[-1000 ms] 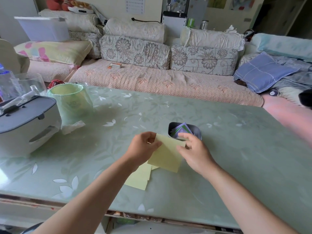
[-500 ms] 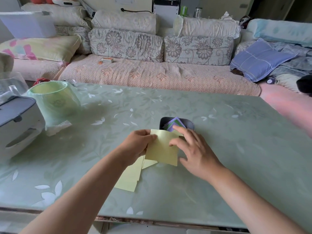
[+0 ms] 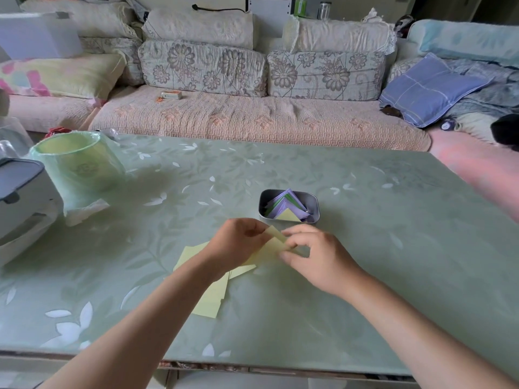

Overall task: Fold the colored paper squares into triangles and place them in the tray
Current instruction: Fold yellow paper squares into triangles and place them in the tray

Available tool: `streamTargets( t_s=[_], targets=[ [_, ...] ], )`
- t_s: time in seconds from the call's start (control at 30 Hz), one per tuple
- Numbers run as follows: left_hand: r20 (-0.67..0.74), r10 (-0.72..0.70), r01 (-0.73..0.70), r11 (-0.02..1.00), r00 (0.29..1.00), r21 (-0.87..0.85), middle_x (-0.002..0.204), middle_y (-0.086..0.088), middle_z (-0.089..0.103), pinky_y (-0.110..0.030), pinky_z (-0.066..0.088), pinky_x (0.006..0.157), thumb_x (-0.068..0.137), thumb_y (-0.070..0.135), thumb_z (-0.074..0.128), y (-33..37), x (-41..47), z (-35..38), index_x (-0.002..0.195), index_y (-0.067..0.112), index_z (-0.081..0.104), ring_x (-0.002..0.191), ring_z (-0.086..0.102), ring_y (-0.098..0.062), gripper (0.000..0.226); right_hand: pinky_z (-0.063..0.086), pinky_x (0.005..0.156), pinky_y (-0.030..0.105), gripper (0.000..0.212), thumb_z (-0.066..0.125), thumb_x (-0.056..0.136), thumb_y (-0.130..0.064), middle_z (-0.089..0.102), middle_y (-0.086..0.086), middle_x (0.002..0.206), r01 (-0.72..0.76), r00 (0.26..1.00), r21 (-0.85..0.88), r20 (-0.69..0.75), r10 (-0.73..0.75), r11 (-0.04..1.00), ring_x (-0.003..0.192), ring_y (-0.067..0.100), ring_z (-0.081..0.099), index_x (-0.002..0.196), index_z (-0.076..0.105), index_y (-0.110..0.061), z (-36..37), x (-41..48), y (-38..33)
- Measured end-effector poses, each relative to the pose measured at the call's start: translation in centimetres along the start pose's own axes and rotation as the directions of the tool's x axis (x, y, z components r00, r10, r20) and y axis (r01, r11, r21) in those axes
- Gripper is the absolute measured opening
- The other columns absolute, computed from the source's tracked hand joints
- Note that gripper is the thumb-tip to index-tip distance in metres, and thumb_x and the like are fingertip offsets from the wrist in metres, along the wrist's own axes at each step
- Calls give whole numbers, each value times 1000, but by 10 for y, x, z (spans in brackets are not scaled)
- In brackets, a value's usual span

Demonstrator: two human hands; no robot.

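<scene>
A yellow paper square (image 3: pixel 271 247) is bent over between my two hands, just above the table. My left hand (image 3: pixel 237 244) pinches its left side and my right hand (image 3: pixel 311 255) pinches its right corner, where two edges meet. Beneath my left wrist lie a few more flat yellow squares (image 3: pixel 209 297), partly hidden by the arm. Just beyond my hands stands a small grey metal tray (image 3: pixel 316 205) holding several folded purple, green and yellow triangles.
A green bin with a plastic liner (image 3: pixel 77 167) and a grey-lidded white appliance (image 3: pixel 21 197) stand at the table's left. A sofa with cushions (image 3: pixel 252 119) runs behind the table's far edge. The near table edge (image 3: pixel 252 366) is below my forearms.
The yellow sheet, held flat a second ago, is now bent over with its corners brought together. Both hands have moved closer to each other and lower toward the table.
</scene>
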State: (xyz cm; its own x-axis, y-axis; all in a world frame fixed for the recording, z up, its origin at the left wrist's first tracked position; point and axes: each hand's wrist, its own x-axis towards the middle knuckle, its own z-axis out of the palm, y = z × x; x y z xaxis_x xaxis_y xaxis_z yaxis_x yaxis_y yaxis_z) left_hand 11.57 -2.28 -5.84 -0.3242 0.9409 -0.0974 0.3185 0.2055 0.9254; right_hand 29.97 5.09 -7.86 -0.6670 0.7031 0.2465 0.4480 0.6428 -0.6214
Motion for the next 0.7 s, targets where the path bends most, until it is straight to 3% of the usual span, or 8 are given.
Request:
streamTargets(
  t_s=[0.07,0.1,0.17,0.27,0.37,0.47,0.6,0.7],
  targets=[
    [21,-8,8,1000,1000,-7,67,11,69,-15,47,53,92,21,65,1,-3,-1,86,24,76,56,58,-4,13,45,78,18,15,75,87,-32,69,-23,89,-137,990,122,53,132,983,82,-3,60,75,71,-25,-3,1,-2],
    [33,-18,18,1000,999,-4,70,8,69,-16,48,54,92,23,64,2,-4,-2,88,23,77,59,58,-6,14,43,65,20,20,75,87,-30,63,-20,70,-179,983,167,70,169,970,65,1,54,70,68,-22,-4,2,-3],
    [60,-41,41,999,997,0,71,4,64,-18,45,54,95,29,61,2,-6,-3,90,19,76,62,55,-10,19,33,51,20,28,76,86,-27,47,-15,53,-243,970,232,86,229,942,50,5,38,63,64,-21,-6,4,-5],
    [107,-61,70,994,992,-88,71,1,58,-23,41,59,93,41,60,3,-7,-4,92,8,72,63,52,-15,35,34,48,19,19,79,82,-29,52,-14,54,-305,952,288,93,290,908,49,6,41,66,69,-25,-6,6,-7],
    [116,-20,28,998,993,-61,74,1,71,-19,47,55,88,33,73,4,-10,-2,91,18,75,62,61,-8,15,37,52,17,11,81,81,-29,59,-13,60,-321,947,303,102,305,897,53,5,46,75,74,-24,-5,6,-8],
    [57,-4,8,998,998,-69,83,-6,75,-26,51,60,84,24,78,1,-10,3,89,19,76,64,63,-12,7,41,59,17,7,82,80,-23,64,-14,65,-320,947,315,86,309,894,59,4,52,80,75,-23,-5,7,-8],
    [5,3,-2,996,1000,-88,81,-2,76,-29,52,62,84,24,77,-1,-8,5,85,21,77,65,64,-13,3,54,73,29,15,82,80,-13,74,-3,81,-337,940,439,100,328,833,68,10,63,90,74,-18,-5,7,-11],
    [20,27,-25,995,999,-97,84,-8,75,-31,49,64,88,24,74,-2,-8,6,84,21,78,65,59,-14,6,52,69,22,23,80,82,-13,70,0,85,-355,928,509,87,363,784,67,6,64,101,68,-19,-7,8,-13]
  ],
)
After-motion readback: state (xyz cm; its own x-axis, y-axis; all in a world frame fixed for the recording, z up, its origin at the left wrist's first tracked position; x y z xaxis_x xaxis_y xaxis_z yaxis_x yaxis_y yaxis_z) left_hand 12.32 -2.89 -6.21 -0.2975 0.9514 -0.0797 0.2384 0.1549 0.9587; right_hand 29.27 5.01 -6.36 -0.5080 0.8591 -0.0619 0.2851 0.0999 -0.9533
